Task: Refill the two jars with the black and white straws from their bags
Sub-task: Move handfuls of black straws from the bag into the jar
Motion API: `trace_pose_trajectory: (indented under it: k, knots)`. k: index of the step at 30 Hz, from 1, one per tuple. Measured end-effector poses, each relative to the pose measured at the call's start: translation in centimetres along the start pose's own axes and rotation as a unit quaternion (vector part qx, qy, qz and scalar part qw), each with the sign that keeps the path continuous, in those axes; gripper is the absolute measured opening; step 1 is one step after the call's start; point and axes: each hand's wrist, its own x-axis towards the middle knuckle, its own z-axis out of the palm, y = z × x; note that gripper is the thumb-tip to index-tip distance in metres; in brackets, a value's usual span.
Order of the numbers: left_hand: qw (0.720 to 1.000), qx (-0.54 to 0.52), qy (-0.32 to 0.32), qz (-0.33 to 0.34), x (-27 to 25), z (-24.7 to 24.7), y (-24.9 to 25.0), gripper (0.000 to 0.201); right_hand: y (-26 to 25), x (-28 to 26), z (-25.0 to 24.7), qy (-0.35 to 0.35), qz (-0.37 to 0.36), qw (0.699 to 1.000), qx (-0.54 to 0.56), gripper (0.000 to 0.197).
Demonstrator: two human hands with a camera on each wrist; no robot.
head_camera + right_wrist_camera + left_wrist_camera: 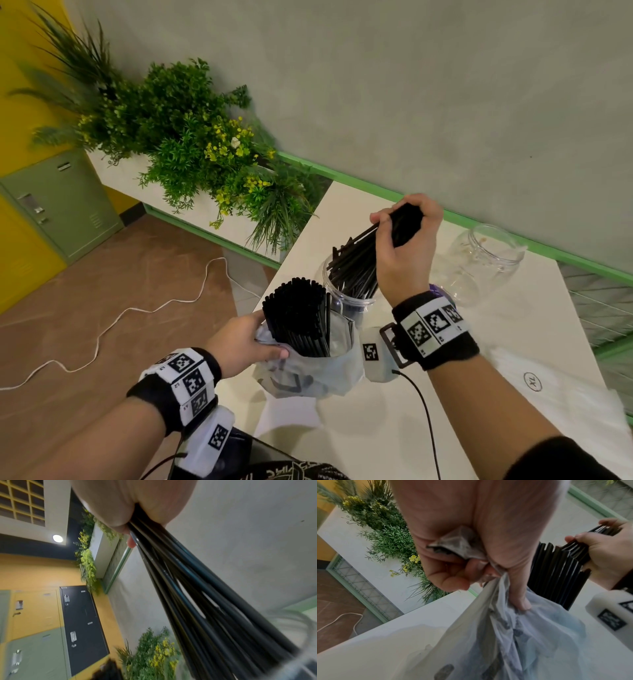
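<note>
A white table (496, 342) carries an empty clear jar (486, 253) at its far right and a second clear jar (346, 294) near its left edge. The left hand (239, 346) grips the rim of a translucent plastic bag (308, 373) packed with upright black straws (296, 315). The right hand (407, 240) clutches a bundle of black straws (356, 263), their lower ends inside the nearer jar.

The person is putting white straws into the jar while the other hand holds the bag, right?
Not quite: the straws are black, not white. The head view shows the right hand lowering a black bunch into the jar while the left hand holds the bag, just as you said.
</note>
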Motion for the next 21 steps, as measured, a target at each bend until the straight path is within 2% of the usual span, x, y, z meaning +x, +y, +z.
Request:
trace_pose_trajectory:
  k: [5,12,17,21]
  knots:
    - [1.0,-0.008,-0.002,0.001,0.2,0.0,-0.1,0.069,-0.2,0.4,-0.3,-0.036,0.001,0.999,-0.005,0.049]
    - [1.0,-0.01,-0.004,-0.006,0.3,0.0,-0.3,0.073,3.1,-0.2,1.1,-0.088,0.035,0.994,-0.053,0.047]
    - [1.0,-0.017,-0.002,-0.013,0.2,0.1,-0.4,0.073,6.9,-1.7,1.2,-0.167,0.086,0.975,-0.122,0.031]
    - [1.0,-0.019,-0.002,-0.011,0.1,0.0,-0.5,0.076,8.0,-1.8,1.0,-0.208,0.136,0.956,-0.153,0.016]
